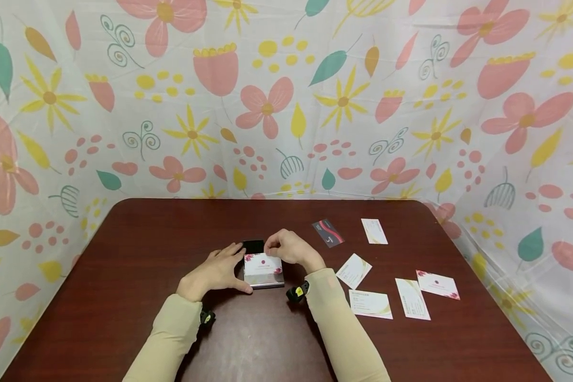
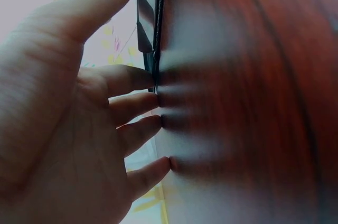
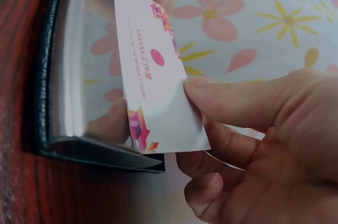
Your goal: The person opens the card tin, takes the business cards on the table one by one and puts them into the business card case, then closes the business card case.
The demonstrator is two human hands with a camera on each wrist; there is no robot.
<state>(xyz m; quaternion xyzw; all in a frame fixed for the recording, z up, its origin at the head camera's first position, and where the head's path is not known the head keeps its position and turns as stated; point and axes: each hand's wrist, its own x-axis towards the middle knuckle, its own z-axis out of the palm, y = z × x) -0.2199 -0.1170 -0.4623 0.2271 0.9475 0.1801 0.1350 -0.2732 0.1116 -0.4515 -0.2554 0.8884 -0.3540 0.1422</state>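
An open card case point(image 1: 265, 279) with a shiny metal tray and a dark lid point(image 1: 253, 245) lies on the table. My right hand point(image 1: 291, 248) pinches the far edge of a white business card point(image 1: 262, 263) with pink print, between thumb and fingers. In the right wrist view, the card point(image 3: 156, 76) is tilted over the metal tray point(image 3: 100, 97), its near edge by the tray. My left hand point(image 1: 216, 270) is spread at the case's left side, thumb at the near corner. Its fingertips point(image 2: 145, 121) touch down along the case's edge and the table.
To the right lie several loose cards: a dark one point(image 1: 328, 233), white-and-gold ones point(image 1: 374, 231) point(image 1: 354, 271) point(image 1: 370, 304) point(image 1: 413, 299), and a white-and-pink one point(image 1: 437, 285). A flowered curtain point(image 1: 267, 106) hangs behind the brown table point(image 1: 143, 254).
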